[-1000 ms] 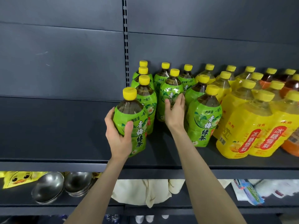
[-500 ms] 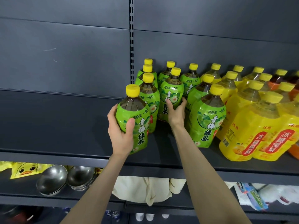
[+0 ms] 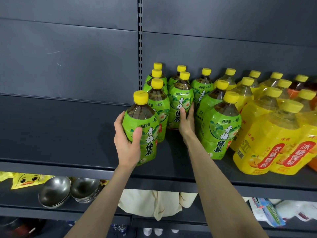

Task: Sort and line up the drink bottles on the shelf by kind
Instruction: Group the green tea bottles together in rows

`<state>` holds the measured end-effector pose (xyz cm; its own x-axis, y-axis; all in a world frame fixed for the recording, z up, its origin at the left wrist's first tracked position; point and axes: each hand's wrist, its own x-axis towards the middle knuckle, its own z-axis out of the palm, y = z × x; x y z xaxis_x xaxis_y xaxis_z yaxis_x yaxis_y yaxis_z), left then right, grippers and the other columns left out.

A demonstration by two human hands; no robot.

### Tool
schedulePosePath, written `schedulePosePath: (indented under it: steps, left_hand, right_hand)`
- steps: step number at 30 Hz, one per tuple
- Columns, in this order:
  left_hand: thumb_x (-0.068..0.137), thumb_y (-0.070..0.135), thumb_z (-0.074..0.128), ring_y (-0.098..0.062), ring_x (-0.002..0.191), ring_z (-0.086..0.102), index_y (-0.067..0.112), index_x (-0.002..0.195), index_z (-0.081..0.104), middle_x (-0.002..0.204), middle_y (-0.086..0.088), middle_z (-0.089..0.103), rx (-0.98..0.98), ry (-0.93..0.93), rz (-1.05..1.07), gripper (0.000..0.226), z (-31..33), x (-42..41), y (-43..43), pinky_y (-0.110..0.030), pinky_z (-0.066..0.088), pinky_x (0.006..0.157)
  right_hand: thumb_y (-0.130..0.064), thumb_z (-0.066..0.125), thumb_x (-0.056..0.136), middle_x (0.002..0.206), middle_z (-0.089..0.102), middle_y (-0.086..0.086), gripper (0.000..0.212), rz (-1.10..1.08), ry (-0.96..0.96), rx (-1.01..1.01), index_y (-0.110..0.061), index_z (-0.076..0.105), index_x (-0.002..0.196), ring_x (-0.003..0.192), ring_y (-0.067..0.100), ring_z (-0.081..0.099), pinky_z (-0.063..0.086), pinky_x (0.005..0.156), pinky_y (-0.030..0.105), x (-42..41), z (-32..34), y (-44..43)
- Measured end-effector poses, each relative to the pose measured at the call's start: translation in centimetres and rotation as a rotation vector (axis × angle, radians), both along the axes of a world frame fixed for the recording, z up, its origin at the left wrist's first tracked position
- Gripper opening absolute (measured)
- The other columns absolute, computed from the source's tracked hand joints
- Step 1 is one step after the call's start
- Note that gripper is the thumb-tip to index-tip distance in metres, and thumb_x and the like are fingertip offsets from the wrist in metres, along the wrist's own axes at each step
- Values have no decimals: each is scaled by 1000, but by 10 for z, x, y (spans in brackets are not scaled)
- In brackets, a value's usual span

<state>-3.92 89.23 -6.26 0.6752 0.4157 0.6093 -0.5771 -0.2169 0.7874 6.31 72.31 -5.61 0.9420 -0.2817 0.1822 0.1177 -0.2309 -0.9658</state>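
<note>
- A dark grey metal shelf [image 3: 60, 131] runs across at chest height, with a plain grey back panel [image 3: 68, 48] behind it and a slotted upright [image 3: 140, 48] dividing the panel.
- Green tea bottles with yellow caps stand in a cluster just right of the upright. Beside them on the right stand yellow bottles [image 3: 267, 138], and a few orange-labelled bottles [image 3: 298, 90] are at the far right edge.
- On the lower shelf are two steel bowls [image 3: 54, 191] side by side, yellow duck packets [image 3: 25, 180] to their left, a cream cloth bag [image 3: 154, 203] and some plastic-wrapped packets [image 3: 269, 212].
- The left hand [image 3: 127, 145] is wrapped round the front-left green tea bottle [image 3: 142, 117], thumb across the label and fingers behind. The bottle stands upright near the shelf's front edge.
- The right hand [image 3: 186, 122] holds the lower part of the middle green tea bottle [image 3: 180, 100], thumb on the front of its label and fingers along its right side.
- Another green bottle [image 3: 221, 127] stands just right of that wrist, untouched.
</note>
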Motion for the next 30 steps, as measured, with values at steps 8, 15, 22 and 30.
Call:
schedulePosePath:
  steps: [8, 15, 22, 30]
  left_hand:
    - [87, 56, 45, 4, 96, 60, 20, 128, 39, 109, 8, 60, 1, 16, -93, 55, 2, -7, -8, -11, 47, 79]
    - [89, 70, 11, -16, 141, 16, 29, 141, 33, 154, -3, 25, 146, 139, -20, 70, 8, -14, -52, -46, 11, 117]
    - [92, 66, 17, -16, 146, -13, 33, 150, 7, 160, -1, -7, 279, 281, 50, 67, 12, 0, -47, -47, -14, 114]
    - [84, 42, 64, -14, 137, 36, 21, 152, 3, 152, -2, 33, -32, 439, -321, 94, 8, 37, -8, -44, 36, 110]
  right_hand:
    - [-37, 48, 99, 143, 48, 4, 51, -51, -116, 121, -13, 40, 143, 130, 11, 45, 35, 106, 19, -64, -1, 8]
    - [-37, 54, 93, 120, 65, -11, 37, 333, -194, 255, -23, 54, 127, 116, 8, 59, 48, 92, 18, -123, -6, 6]
    - [-38, 64, 84, 132, 59, -4, 67, 114, -251, 269, -17, 39, 143, 119, 5, 56, 46, 103, 31, -130, -4, 6]
    - [-36, 60, 92, 142, 47, -8, 65, -10, -236, 231, -25, 27, 147, 128, 0, 45, 39, 110, 32, -106, -3, 12]
